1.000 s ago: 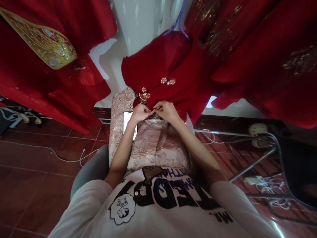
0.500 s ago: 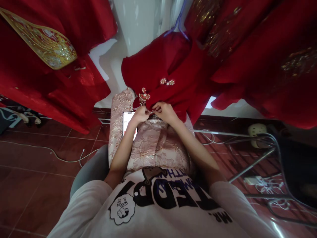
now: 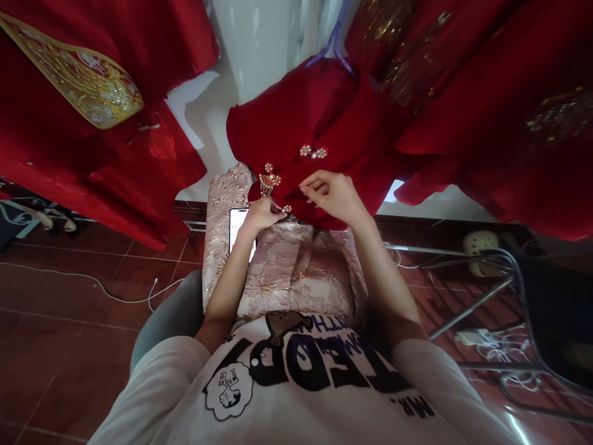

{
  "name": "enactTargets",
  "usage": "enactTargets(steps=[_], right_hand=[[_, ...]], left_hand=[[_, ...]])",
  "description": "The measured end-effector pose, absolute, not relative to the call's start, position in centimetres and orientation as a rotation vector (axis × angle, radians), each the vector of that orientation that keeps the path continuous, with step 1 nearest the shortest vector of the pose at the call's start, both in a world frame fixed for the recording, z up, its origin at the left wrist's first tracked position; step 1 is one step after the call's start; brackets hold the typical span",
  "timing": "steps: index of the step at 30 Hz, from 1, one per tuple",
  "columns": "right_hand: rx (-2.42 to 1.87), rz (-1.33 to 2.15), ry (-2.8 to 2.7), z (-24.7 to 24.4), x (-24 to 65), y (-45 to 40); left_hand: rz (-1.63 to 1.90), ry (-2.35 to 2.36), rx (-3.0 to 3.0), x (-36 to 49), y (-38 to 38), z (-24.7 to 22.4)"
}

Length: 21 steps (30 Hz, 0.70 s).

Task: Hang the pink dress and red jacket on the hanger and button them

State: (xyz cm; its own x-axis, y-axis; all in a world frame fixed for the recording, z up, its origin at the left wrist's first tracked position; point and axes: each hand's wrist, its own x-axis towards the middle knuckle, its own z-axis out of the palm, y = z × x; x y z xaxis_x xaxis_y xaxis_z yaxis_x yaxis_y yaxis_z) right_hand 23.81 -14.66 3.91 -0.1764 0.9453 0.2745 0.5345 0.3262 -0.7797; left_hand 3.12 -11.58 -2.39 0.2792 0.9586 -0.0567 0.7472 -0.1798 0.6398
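Note:
A red garment (image 3: 278, 136) hangs on a blue hanger (image 3: 334, 46), its lower part on the pink brocade fabric (image 3: 296, 278) over my lap. Jewelled flower clasps (image 3: 314, 152) sit on its front. My left hand (image 3: 264, 214) pinches the garment's lower edge beside a small jewelled flower (image 3: 286, 209), just below a gold fan-shaped ornament (image 3: 267, 180). Raised above the cloth to the right, my right hand (image 3: 331, 193) has its thumb and fingertips close together; whatever they hold is too small to see. A lit phone (image 3: 237, 224) lies partly under my left wrist.
Red garments with gold decoration (image 3: 106, 93) hang at left and right. A metal-framed chair (image 3: 528, 309) stands at right, near white cables (image 3: 503, 346) and a pale clog (image 3: 482, 247). A cable (image 3: 111, 296) crosses the left floor.
My right hand has moved up and to the right, away from my left hand and the garment's edge. My left hand has barely moved; the small flower beside it now shows.

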Motion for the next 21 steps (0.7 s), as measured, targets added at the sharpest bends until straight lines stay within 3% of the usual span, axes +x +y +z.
enactTargets(steps=[5,12,21], right_hand=[[-1.361,0.687,-1.918,3.3,23.9,-14.3],[-1.480,0.810,-2.054,1.8,23.3,-13.5],[-1.446,0.844,-2.028,-0.4,21.8,-12.7]], left_hand=[[0.604,1.617,2.010,4.1,-12.1,-2.2],[0.443,1.662,2.106,4.3,-12.6,-0.8],[0.485,1.675,2.145,4.2,-12.2,-1.2]])
